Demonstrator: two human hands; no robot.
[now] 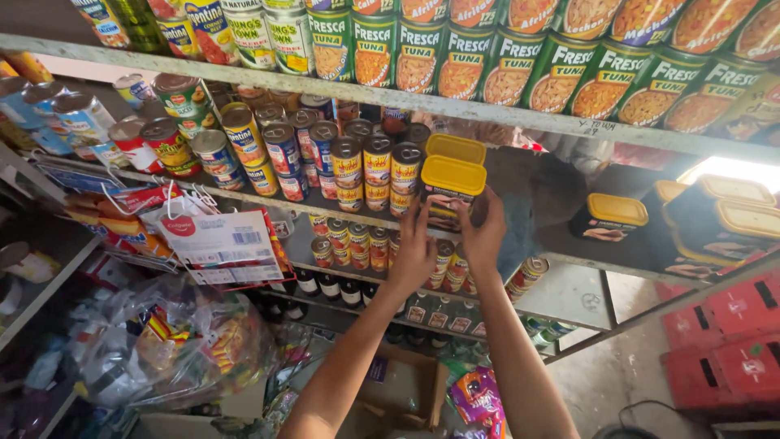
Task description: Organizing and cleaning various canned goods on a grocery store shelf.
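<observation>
Both bare forearms raised from below, converging upward. Left hand lifted, fingers extended up, palm turned toward the right. Right hand just beside it, level, fingers curled inward, thumb facing the left. Wrists straight, near each other

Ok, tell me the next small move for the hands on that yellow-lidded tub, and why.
Probably ease the yellow-lidded tub straight back against the one behind it. The left hand and right hand grip its lower sides, and it sits at the shelf's front edge, close beside the stacked cans, so sideways room looks tight.
</observation>
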